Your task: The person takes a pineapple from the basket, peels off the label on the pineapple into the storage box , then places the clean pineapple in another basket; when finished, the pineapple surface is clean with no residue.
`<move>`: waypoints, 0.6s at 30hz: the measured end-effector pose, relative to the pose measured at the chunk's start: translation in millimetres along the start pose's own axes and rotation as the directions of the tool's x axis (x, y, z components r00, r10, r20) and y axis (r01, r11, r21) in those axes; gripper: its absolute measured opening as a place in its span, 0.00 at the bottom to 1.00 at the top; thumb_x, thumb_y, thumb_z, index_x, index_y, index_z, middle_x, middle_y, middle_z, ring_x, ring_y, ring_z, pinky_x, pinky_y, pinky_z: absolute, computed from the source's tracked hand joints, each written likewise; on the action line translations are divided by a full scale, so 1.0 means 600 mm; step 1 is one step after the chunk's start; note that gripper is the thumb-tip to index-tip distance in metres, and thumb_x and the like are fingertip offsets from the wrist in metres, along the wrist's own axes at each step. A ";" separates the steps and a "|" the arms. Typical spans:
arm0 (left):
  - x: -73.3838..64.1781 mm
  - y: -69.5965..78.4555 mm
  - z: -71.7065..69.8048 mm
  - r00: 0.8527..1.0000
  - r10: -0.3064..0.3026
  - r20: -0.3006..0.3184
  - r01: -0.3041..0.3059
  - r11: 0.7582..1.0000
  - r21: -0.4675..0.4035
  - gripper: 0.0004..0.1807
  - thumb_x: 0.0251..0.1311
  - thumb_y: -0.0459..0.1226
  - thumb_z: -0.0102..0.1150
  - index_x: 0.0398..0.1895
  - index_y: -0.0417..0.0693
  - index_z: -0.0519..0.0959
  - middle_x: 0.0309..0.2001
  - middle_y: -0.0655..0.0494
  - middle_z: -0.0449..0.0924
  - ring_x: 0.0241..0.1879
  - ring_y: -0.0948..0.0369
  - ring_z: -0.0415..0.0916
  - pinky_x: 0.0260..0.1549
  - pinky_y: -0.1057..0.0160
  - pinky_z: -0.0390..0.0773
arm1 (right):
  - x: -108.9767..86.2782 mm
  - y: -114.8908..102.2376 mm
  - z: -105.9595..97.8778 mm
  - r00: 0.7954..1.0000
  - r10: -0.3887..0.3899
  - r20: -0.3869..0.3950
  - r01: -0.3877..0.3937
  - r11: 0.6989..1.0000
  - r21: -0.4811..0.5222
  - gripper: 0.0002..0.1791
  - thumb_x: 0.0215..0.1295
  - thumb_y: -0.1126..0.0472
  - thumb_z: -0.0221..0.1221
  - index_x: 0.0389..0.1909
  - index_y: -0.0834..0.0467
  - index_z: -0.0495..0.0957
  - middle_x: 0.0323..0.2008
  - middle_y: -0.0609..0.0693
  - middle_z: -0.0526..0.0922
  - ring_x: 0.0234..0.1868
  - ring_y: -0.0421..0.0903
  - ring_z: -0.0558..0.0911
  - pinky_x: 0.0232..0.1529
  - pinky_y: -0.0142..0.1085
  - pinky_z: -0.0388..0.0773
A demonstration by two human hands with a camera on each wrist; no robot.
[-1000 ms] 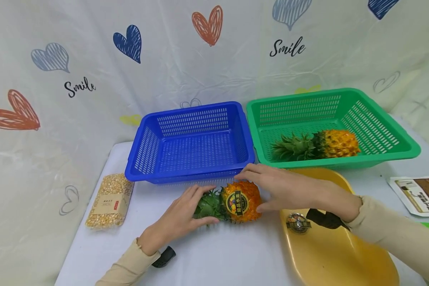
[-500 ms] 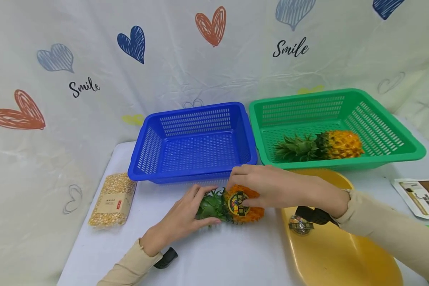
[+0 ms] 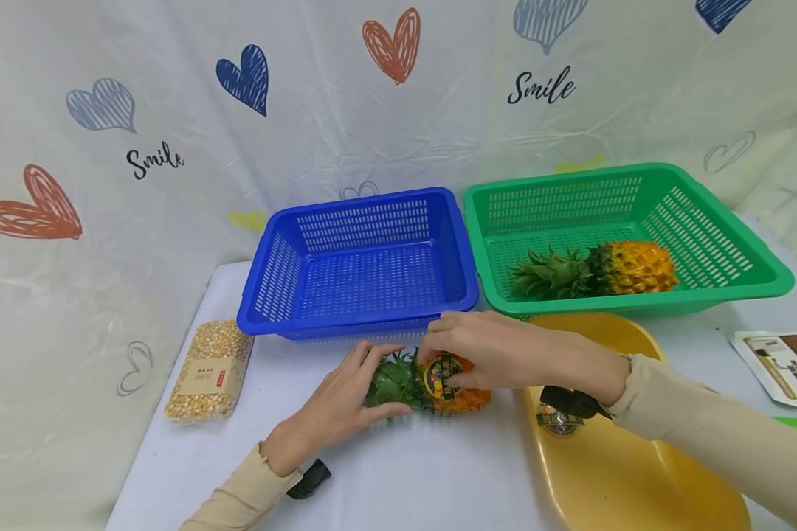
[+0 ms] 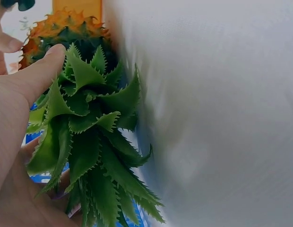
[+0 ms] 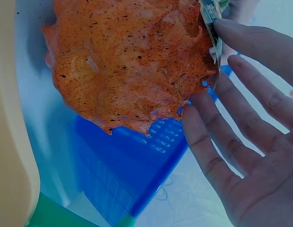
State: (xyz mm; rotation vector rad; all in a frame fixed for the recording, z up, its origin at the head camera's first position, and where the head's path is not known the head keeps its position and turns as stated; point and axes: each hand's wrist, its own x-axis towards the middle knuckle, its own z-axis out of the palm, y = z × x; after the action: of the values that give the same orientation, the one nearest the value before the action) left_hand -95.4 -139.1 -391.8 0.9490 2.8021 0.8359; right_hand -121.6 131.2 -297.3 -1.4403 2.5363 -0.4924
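Observation:
A pineapple [image 3: 473, 400] lies on the white table in front of the blue basket, its leafy crown [image 4: 87, 111] pointing left. My left hand [image 3: 339, 402] holds the crown, with thumb and fingers on opposite sides. A round label with a dark band [image 3: 438, 382] sits on the orange body. My right hand [image 3: 488, 350] bends over that body from the right, thumb and fingers at the label's edges. In the right wrist view, the thumb touches the label [image 5: 211, 28], seen edge-on, and other fingertips meet the fruit's far side.
Behind stand a blue basket [image 3: 255, 321] and a green basket [image 3: 764, 284] with a second pineapple [image 3: 637, 267] lying in it. A yellow tray [image 3: 611, 479] on the right holds another label [image 3: 558, 420]. A bag of corn kernels [image 3: 206, 372] lies left; a printed packet [image 3: 784, 369] lies far right.
My right hand has moved left from the pineapple's rounded end onto its label, fingers drawing in. My left hand has stayed at the crown.

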 end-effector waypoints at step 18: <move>0.015 -0.002 -0.011 0.997 -0.045 0.060 0.047 0.998 -0.028 0.46 0.61 0.61 0.69 0.78 0.56 0.65 0.66 0.58 0.73 0.67 0.53 0.72 0.61 0.46 0.79 | 0.002 0.007 0.001 0.999 -0.017 -0.046 0.015 0.999 -0.039 0.12 0.64 0.64 0.73 0.47 0.53 0.86 0.44 0.43 0.84 0.46 0.43 0.81 0.49 0.40 0.84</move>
State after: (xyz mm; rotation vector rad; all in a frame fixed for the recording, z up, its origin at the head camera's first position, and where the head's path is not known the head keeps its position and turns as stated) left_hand -104.5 -137.8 -385.6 0.8861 2.7426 0.8270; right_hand -125.1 132.0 -299.3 -1.4810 2.5859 -0.4879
